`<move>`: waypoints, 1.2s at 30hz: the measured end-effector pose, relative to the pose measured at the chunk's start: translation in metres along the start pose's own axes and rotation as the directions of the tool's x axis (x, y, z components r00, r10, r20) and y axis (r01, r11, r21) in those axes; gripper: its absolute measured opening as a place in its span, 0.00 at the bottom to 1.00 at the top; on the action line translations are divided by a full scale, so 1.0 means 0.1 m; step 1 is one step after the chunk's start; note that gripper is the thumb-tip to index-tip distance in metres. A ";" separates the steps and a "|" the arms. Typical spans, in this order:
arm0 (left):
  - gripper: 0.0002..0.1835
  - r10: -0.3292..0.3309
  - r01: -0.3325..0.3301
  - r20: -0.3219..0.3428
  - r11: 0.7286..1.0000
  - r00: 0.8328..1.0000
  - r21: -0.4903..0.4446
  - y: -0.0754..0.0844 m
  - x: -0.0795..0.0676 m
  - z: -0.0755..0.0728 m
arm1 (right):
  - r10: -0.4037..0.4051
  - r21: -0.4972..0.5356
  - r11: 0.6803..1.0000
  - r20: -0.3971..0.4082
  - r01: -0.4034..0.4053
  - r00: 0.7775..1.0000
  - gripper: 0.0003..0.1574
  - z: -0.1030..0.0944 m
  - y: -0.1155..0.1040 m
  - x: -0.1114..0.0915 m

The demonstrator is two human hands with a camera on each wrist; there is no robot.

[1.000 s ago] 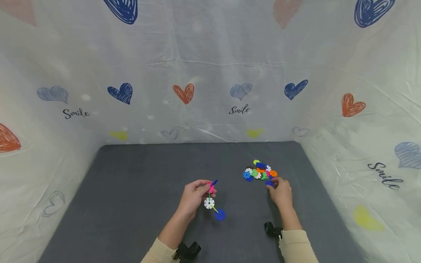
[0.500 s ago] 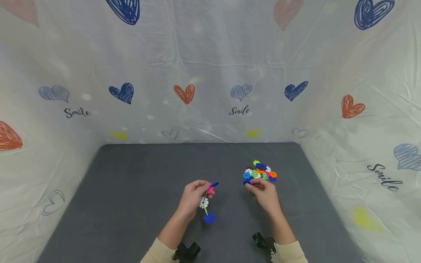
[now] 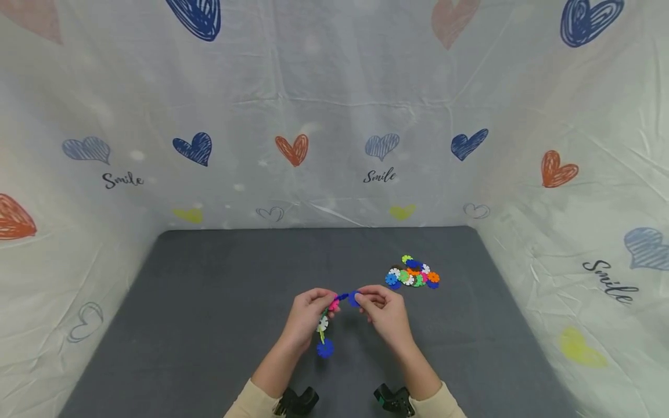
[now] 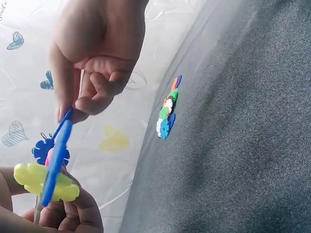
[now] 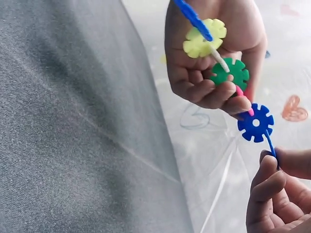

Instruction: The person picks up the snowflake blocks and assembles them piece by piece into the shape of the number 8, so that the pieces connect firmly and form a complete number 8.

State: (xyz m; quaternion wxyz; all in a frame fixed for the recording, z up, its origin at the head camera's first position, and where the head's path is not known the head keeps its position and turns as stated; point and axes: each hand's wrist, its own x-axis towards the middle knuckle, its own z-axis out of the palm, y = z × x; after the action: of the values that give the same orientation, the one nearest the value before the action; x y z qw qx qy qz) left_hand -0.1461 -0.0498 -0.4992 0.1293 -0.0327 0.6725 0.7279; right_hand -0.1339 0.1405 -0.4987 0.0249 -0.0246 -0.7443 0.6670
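My left hand (image 3: 302, 318) pinches the pink notched disc (image 3: 333, 305) in a chain of interlocking plastic discs. From it hang a green disc (image 5: 239, 74), a white disc (image 3: 323, 323), a yellow-green disc (image 5: 193, 44) and, lowest, a blue disc (image 3: 325, 348). At the upper end, a dark blue disc (image 5: 247, 127) sticks out past the left fingertips. My right hand (image 3: 388, 318) pinches another blue disc (image 3: 353, 299) between thumb and fingers. In the right wrist view this disc is edge-on, its edge right at a notch of the dark blue one.
A loose pile of mixed coloured discs (image 3: 413, 274) lies on the dark grey tabletop (image 3: 235, 290), back and right of my hands. A pale cloth (image 3: 334, 197) printed with hearts surrounds the table. Black wrist cameras (image 3: 297, 402) sit on both forearms.
My right hand has carried a blue disc from the pile's near side leftward to the chain's end. My left hand stays nearly in place while the chain's hanging part has swung left.
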 end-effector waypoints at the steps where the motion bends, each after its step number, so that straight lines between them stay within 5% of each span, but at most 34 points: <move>1: 0.14 0.000 0.000 0.000 1.000 1.000 0.004 0.00 0.00 0.00 | 0.001 -0.002 1.000 0.001 -0.001 1.000 0.10 0.01 0.00 0.00; 15: 0.15 0.030 -0.030 0.004 0.999 1.000 0.038 -0.02 -0.01 0.01 | -0.003 -0.042 0.999 0.001 0.003 1.000 0.08 0.02 -0.36 -0.10; 21: 0.14 0.045 -0.045 -0.002 0.998 0.999 0.052 -0.01 0.00 0.03 | -0.022 -0.066 0.998 -0.015 0.021 1.000 0.07 0.02 -0.15 0.00; 29: 0.08 0.106 -0.092 -0.070 0.979 0.992 0.181 -0.05 0.02 0.09 | -0.208 -0.122 0.972 -0.039 0.202 0.977 0.04 0.06 0.01 0.01; 36: 0.13 0.113 -0.110 -0.044 0.991 0.993 0.070 -0.07 -0.03 0.13 | -0.146 -0.048 0.988 -0.032 0.145 0.989 0.09 0.01 0.05 0.05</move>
State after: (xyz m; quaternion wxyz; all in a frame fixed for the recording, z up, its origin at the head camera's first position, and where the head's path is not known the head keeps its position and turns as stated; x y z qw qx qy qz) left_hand -0.1403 -0.0373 -0.5043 0.0732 -0.0082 0.7003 0.7100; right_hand -0.1392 0.1403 -0.5039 0.0861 0.0175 -0.7584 0.6459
